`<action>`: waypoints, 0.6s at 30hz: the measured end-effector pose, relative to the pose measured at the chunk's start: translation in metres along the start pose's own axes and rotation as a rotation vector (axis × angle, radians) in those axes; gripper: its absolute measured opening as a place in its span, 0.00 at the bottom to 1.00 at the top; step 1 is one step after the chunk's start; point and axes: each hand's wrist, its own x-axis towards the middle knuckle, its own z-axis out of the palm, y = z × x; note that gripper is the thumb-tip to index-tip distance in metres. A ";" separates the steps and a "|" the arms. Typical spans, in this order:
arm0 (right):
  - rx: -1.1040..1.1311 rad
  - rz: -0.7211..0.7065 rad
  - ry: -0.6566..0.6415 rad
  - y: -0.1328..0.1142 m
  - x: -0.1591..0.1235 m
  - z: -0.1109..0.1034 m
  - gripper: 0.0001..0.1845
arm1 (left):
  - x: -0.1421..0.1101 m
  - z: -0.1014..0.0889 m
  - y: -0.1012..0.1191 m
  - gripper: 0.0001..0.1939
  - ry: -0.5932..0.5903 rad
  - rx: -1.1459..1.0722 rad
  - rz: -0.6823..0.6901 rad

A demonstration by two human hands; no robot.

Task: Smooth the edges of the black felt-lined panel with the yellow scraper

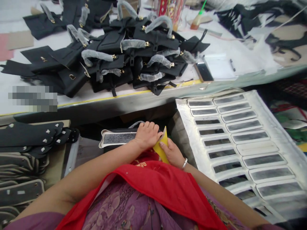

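In my lap, near the table edge, lies a black bag [112, 148] with a dark, pale-rimmed oblong panel [118, 139] on its upper face. My left hand [146, 135] presses down over the right part of the panel, fingers together and curled towards the far edge, hiding what lies beneath. My right hand [174, 154] pinches a flat yellow piece [162, 147] between thumb and fingers. This piece stands tilted beside my left hand, its lower end over the red apron [158, 169]. Whether it touches the bag I cannot tell.
Several black handbags [107, 44] with plastic-wrapped handles crowd the white table [14, 76]. A phone [203, 71], pad [219, 65] and pen [232, 65] lie right of them. Stacked black panels [28, 135] stand at left; a white sheet [192, 134] with oblong panels and cutouts slopes at right.
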 end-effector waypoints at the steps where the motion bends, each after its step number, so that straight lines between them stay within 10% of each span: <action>1: 0.026 0.001 -0.011 -0.004 -0.003 0.001 0.15 | -0.001 -0.002 -0.003 0.20 -0.008 -0.013 -0.010; 10: 0.540 -0.112 0.305 -0.040 -0.023 -0.036 0.14 | -0.040 -0.014 -0.057 0.21 -0.055 -0.268 -0.072; 18: 0.729 -0.405 0.457 -0.065 0.024 -0.003 0.17 | -0.043 -0.005 -0.039 0.42 -0.037 -0.205 0.108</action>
